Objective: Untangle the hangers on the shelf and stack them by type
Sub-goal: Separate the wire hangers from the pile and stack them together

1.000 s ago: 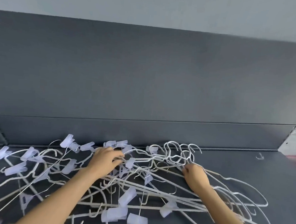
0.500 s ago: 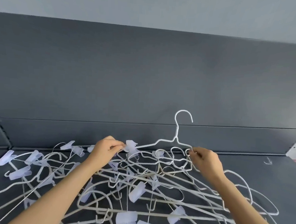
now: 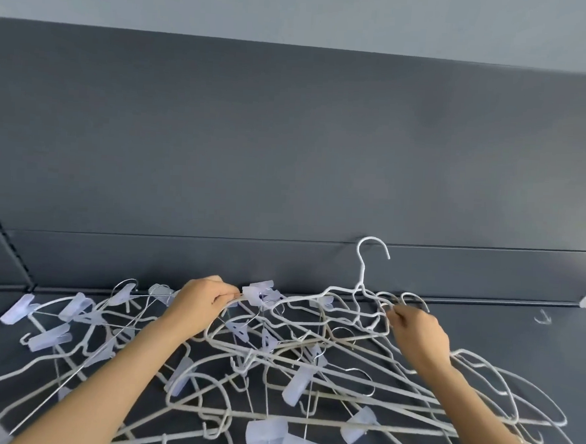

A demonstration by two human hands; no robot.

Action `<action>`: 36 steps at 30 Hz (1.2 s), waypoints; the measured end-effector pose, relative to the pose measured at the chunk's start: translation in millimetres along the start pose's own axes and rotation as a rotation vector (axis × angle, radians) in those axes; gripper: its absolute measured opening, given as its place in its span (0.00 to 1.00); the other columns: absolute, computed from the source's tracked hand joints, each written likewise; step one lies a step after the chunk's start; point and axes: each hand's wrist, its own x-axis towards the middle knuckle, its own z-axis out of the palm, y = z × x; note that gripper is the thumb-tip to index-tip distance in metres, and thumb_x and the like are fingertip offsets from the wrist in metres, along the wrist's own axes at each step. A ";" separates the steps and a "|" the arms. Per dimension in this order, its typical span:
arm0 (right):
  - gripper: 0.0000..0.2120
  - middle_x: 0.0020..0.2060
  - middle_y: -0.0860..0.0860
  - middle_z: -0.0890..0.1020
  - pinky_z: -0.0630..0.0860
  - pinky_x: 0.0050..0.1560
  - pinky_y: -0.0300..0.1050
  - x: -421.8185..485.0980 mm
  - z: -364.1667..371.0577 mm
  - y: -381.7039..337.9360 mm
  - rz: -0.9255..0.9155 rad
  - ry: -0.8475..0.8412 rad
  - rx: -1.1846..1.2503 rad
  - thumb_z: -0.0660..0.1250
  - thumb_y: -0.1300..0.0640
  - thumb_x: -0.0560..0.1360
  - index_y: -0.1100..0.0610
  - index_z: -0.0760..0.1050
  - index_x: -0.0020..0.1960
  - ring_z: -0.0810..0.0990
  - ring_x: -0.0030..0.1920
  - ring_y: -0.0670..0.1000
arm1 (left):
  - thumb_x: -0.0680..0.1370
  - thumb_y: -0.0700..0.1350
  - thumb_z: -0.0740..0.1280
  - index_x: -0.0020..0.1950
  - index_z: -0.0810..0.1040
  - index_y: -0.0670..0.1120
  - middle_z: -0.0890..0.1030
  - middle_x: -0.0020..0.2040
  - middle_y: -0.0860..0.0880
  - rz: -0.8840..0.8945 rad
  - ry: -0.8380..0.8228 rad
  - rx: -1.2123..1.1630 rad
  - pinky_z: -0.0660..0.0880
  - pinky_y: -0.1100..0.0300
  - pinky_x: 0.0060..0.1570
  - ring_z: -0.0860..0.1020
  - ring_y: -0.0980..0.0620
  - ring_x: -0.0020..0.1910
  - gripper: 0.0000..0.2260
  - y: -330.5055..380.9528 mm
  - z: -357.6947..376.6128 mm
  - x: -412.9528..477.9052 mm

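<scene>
Since a second ago, when both hands lay low in the tangle, one white hanger (image 3: 361,275) has come up out of the pile. It now stands with its hook upright against the dark back panel (image 3: 289,153), much as it did half a second ago.

The left hand (image 3: 204,302) has its fingers curled, and thumb and fingers pinch the left end of this hanger's arm. A pale translucent clip (image 3: 258,292) sits on the wire just beside the fingertips. The right hand (image 3: 420,336) is also curled. Its fingertips (image 3: 393,315) pinch a white wire at what appears to be the hanger's right shoulder, in among a cluster of other hooks. Which wire is gripped is hard to tell for certain there.

The raised hanger's lower part is still caught in the pile of hangers (image 3: 324,423). The pile spreads across the dark shelf (image 3: 517,338) between and below the two forearms. Hangers with translucent clips lie mostly to the left and in the front, one clip at the far left (image 3: 17,308). Plain white wire hangers fan out under the right forearm toward the right edge. They all cross over one another, and no separate stacks show.

A small white hook-shaped piece (image 3: 541,317) lies alone on the shelf, well apart to the right.
</scene>
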 end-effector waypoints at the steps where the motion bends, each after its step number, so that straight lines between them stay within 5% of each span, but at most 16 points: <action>1: 0.16 0.28 0.50 0.74 0.65 0.32 0.45 -0.9 -2.3 -1.3 -0.030 0.011 -0.006 0.57 0.52 0.78 0.56 0.67 0.32 0.71 0.34 0.56 | 0.78 0.41 0.62 0.55 0.81 0.48 0.73 0.37 0.54 0.006 0.010 -0.015 0.71 0.55 0.45 0.76 0.48 0.42 0.11 -3.3 -2.1 -1.1; 7: 0.15 0.27 0.52 0.76 0.64 0.33 0.45 4.0 -24.6 -6.4 -0.161 0.115 0.030 0.60 0.51 0.77 0.57 0.72 0.35 0.75 0.35 0.58 | 0.77 0.34 0.61 0.49 0.83 0.41 0.76 0.41 0.49 0.006 0.091 -0.158 0.69 0.59 0.46 0.76 0.49 0.43 0.10 -17.2 -17.8 -6.4; 13: 0.16 0.28 0.58 0.76 0.64 0.31 0.44 15.6 -37.2 14.3 -0.043 0.193 0.095 0.61 0.53 0.77 0.62 0.72 0.36 0.71 0.34 0.61 | 0.77 0.36 0.62 0.49 0.83 0.44 0.75 0.40 0.53 0.019 0.054 -0.150 0.70 0.60 0.45 0.76 0.50 0.41 0.10 -23.5 -18.2 -18.9; 17: 0.15 0.25 0.57 0.69 0.63 0.31 0.46 16.3 -43.7 31.3 -0.027 0.133 0.183 0.62 0.56 0.76 0.64 0.73 0.35 0.65 0.31 0.57 | 0.77 0.41 0.63 0.52 0.83 0.48 0.78 0.43 0.52 0.006 -0.124 -0.019 0.73 0.55 0.52 0.75 0.53 0.45 0.09 -27.7 -5.6 -25.9; 20: 0.15 0.24 0.54 0.65 0.60 0.31 0.47 23.0 -51.2 46.4 -0.004 0.052 0.221 0.64 0.59 0.75 0.62 0.73 0.31 0.61 0.29 0.54 | 0.74 0.41 0.63 0.44 0.84 0.53 0.77 0.41 0.57 -0.103 -0.260 0.021 0.73 0.60 0.51 0.77 0.55 0.45 0.11 -29.3 -3.4 -24.7; 23: 0.22 0.23 0.51 0.63 0.59 0.31 0.46 27.7 -47.8 65.2 0.055 -0.062 0.101 0.63 0.56 0.76 0.57 0.60 0.26 0.60 0.28 0.52 | 0.71 0.40 0.59 0.34 0.71 0.54 0.70 0.36 0.52 -0.187 -0.124 0.039 0.67 0.60 0.43 0.72 0.49 0.37 0.10 -22.5 0.8 -14.3; 27: 0.21 0.24 0.51 0.64 0.61 0.30 0.45 24.1 -28.6 84.5 0.093 -0.083 -0.046 0.59 0.53 0.78 0.56 0.58 0.28 0.62 0.30 0.54 | 0.76 0.36 0.58 0.51 0.82 0.48 0.79 0.47 0.47 -0.131 0.090 -0.023 0.74 0.53 0.49 0.76 0.45 0.48 0.15 12.0 16.0 0.5; 31: 0.20 0.26 0.51 0.70 0.65 0.33 0.45 16.4 -11.8 89.1 0.087 -0.134 -0.049 0.60 0.52 0.78 0.56 0.61 0.29 0.69 0.31 0.55 | 0.77 0.37 0.56 0.61 0.76 0.45 0.76 0.60 0.47 -0.042 -0.014 0.001 0.72 0.51 0.58 0.73 0.47 0.59 0.16 43.8 39.3 10.3; 34: 0.12 0.38 0.54 0.79 0.70 0.39 0.45 11.7 0.3 89.0 0.107 -0.227 -0.121 0.64 0.51 0.75 0.55 0.68 0.36 0.78 0.42 0.57 | 0.79 0.38 0.56 0.66 0.73 0.45 0.71 0.66 0.49 0.000 -0.062 0.036 0.68 0.55 0.63 0.68 0.51 0.65 0.17 58.0 54.5 16.8; 36: 0.13 0.35 0.54 0.77 0.68 0.37 0.44 12.7 2.9 90.1 0.126 -0.172 -0.078 0.61 0.56 0.76 0.56 0.66 0.33 0.78 0.41 0.58 | 0.79 0.38 0.55 0.66 0.73 0.44 0.70 0.66 0.49 0.010 -0.064 0.026 0.67 0.57 0.64 0.66 0.51 0.66 0.17 65.7 59.3 19.9</action>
